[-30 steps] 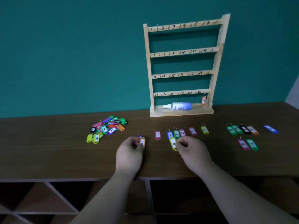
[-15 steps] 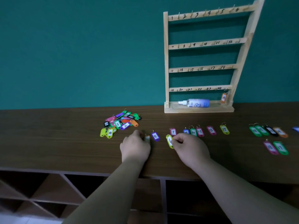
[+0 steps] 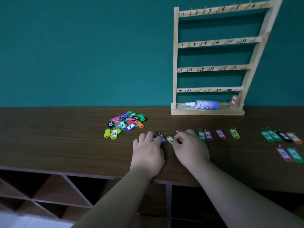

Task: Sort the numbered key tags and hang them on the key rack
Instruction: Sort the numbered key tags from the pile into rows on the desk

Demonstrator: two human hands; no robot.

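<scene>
Two hands low on the table [image 3: 65, 137]: right hand [image 3: 189, 148] pinches the yellow tag [image 3: 170, 140], left hand [image 3: 148, 151] touches the purple tag [image 3: 162, 138] beside it, grip unclear. Behind them stands the key rack [image 3: 175, 63], one orange tag [image 3: 234, 100] hanging.

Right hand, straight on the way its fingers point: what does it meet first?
The yellow tag, which the right hand already seems to pinch. Just beyond lie the purple tag and the fingers of the left hand.
</scene>
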